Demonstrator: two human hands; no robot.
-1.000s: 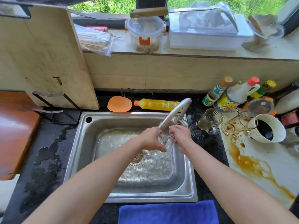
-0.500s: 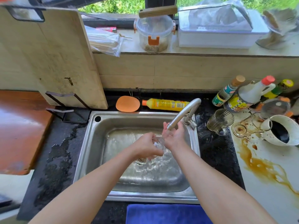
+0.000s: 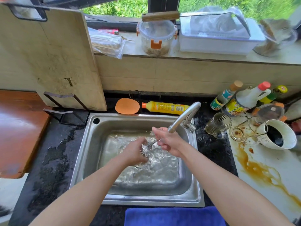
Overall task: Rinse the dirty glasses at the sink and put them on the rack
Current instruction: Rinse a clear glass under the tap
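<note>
Rinsing glass (image 3: pixel 147 150) in sink (image 3: pixel 91 144) under running tap (image 3: pixel 184 116). Gripped by left hand (image 3: pixel 133 152), curled round it; right hand (image 3: pixel 169 141) close beside, hold unclear. Next, likely: tip out water, carry slippery glass firmly to rack.

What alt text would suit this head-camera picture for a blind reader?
A person's left hand holds a clear glass over a steel sink below the tap, right hand beside it. Dirty glasses wait on the counter to the right.
</note>
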